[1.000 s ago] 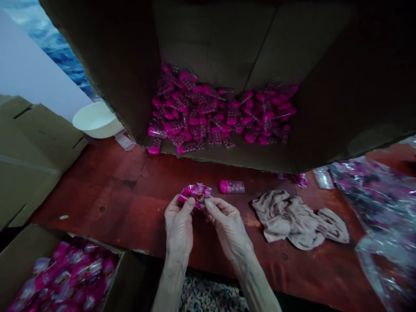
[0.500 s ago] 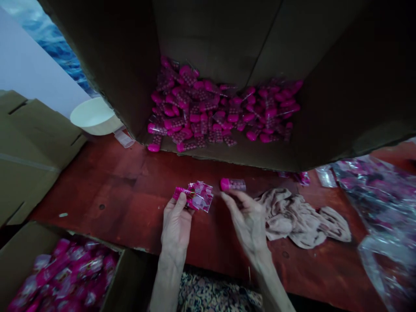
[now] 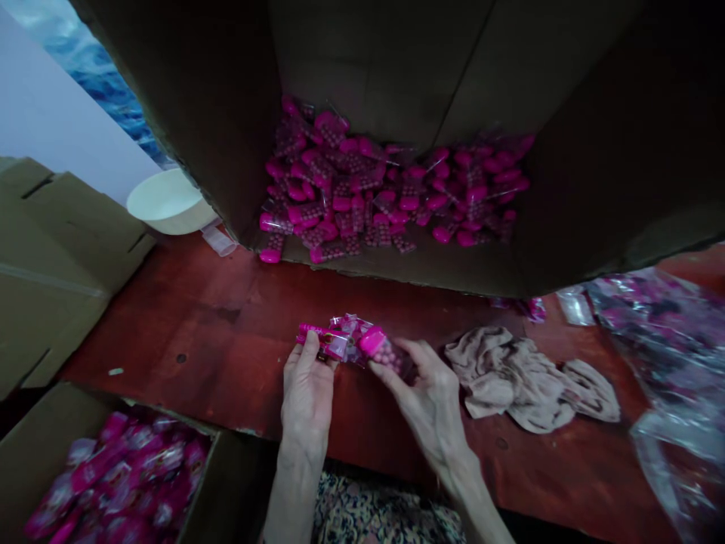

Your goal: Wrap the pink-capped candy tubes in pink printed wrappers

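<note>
My left hand (image 3: pixel 309 385) is closed on a small bunch of pink printed clear plastic sleeves (image 3: pixel 334 341), thumb on top. Between the thumb and fingers of my right hand (image 3: pixel 427 389) is a small clear bottle with a pink cap (image 3: pixel 381 347), filled with pink beads or candies. The bottle's cap end points left and meets the open ends of the sleeves; whether it is inside one I cannot tell. More such bottles (image 3: pixel 351 204) lie heaped in the large cardboard box (image 3: pixel 408 279) tipped on its side ahead.
A crumpled beige cloth (image 3: pixel 526 378) lies right of my hands on the red table (image 3: pixel 226 347). Farther right are clear bags with pink prints (image 3: pixel 651 340). At lower left a carton (image 3: pixel 212 468) holds pink-wrapped pieces (image 3: pixel 130 476). A white bowl (image 3: pixel 170 204) stands at back left.
My right hand has picked up the bottle from the table and brought it left to the sleeves. The top sleeve in my left hand now looks more rounded.
</note>
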Tool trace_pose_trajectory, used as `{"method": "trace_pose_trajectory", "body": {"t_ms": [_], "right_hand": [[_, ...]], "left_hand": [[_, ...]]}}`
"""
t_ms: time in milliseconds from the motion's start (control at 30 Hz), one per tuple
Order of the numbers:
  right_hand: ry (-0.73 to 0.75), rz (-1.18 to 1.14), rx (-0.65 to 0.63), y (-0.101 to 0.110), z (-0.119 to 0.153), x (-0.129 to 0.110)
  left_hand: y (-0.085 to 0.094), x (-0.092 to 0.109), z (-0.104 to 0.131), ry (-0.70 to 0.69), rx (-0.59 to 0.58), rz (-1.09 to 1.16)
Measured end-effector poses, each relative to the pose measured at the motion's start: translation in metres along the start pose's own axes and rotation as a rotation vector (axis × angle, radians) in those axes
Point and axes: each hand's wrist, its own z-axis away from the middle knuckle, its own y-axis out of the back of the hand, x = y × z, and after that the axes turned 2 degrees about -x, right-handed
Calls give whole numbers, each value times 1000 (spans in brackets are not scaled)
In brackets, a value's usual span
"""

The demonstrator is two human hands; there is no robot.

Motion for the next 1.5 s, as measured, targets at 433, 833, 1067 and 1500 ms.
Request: {"method": "trace_pose_trajectory", "body": {"t_ms": [433,833,1067,1500], "right_hand": [[-31,-76,102,-17,16,-20],[56,-31,162,-19,17,-16],[45,-10,166,-17,17,-18],[59,160,69,-10,12,2]], "left_hand": [[-1,-4,2,-27,-31,-98],[0,0,1,45,2,-67],[-1,-3,3,-14,35,-85],[1,-7,3,-65,3,-156]]}}
